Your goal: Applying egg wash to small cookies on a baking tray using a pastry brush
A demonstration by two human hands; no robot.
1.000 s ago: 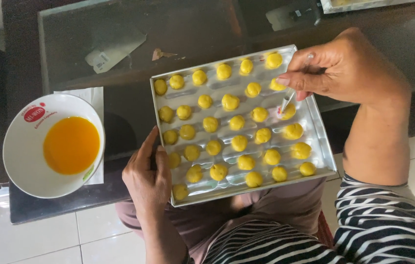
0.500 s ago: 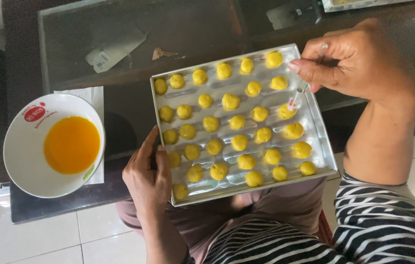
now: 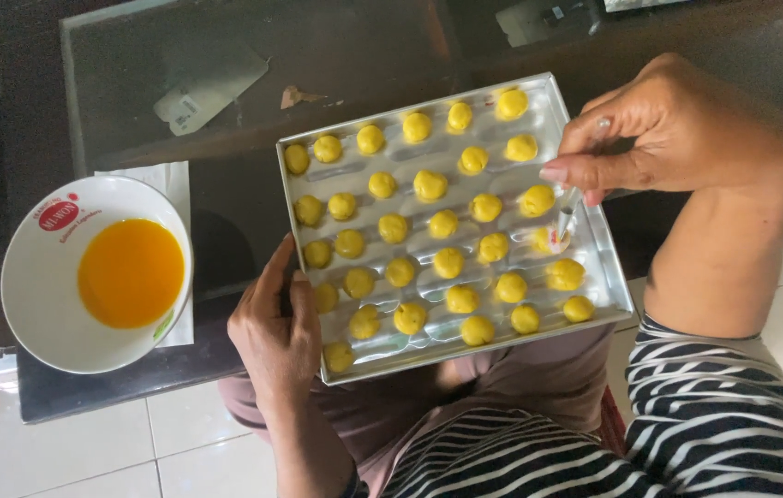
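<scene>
A square metal baking tray rests on my lap against the table edge. Rows of several small yellow dough balls fill it. My left hand grips the tray's near left rim with the thumb over the edge. My right hand hovers above the tray's right side, pinching a small brush. The bristle tip touches a dough ball in the right column.
A white bowl of orange-yellow liquid, likely beaten egg yolk, sits on a white napkin at the left of the dark glass-topped table. A scrap of plastic lies on the glass. White floor tiles show below.
My right hand lifted the brush from a ball near the tray's far right, then came down and toward me to a ball lower in the right column. Left hand unmoved.
</scene>
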